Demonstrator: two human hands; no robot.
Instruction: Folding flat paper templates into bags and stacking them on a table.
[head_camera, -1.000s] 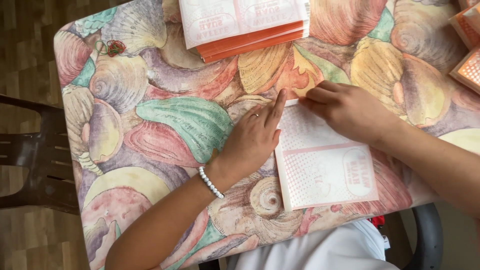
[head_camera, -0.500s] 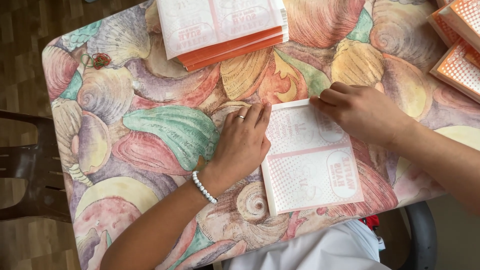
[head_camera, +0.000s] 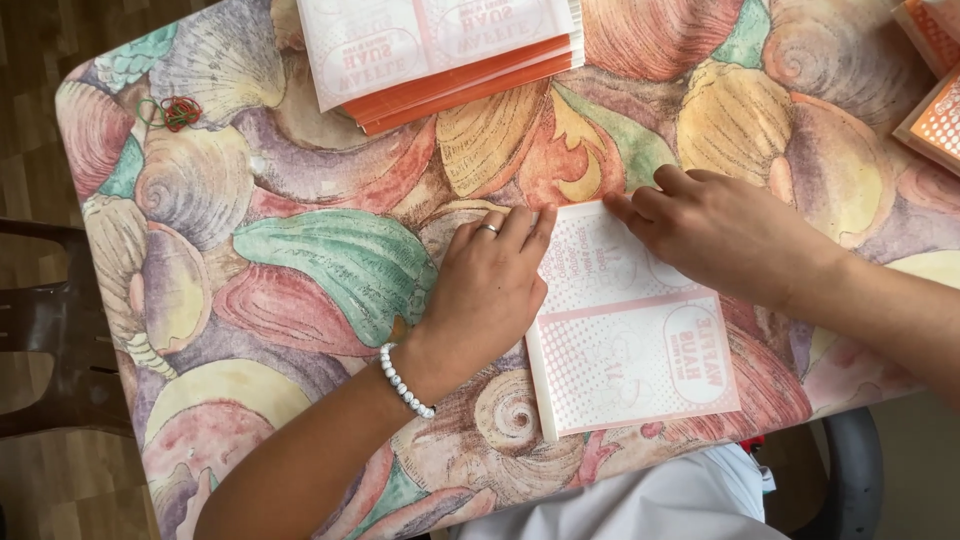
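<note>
A flat white paper bag with pink print (head_camera: 630, 350) lies on a table covered by a seashell-patterned cloth (head_camera: 300, 270). My left hand (head_camera: 490, 285), with a ring and a white bead bracelet, rests flat along the bag's left edge, fingers together. My right hand (head_camera: 715, 235) presses its fingertips on the bag's top edge. Neither hand lifts anything.
A stack of flat orange-and-white paper bags (head_camera: 440, 50) lies at the table's far edge. More orange packets (head_camera: 930, 80) sit at the far right. Red and green rubber bands (head_camera: 170, 112) lie near the far left corner. A dark chair (head_camera: 50, 330) stands left of the table.
The view has shifted slightly. Both hands stay on the paper bag, with my left hand sliding a little along its left edge.
</note>
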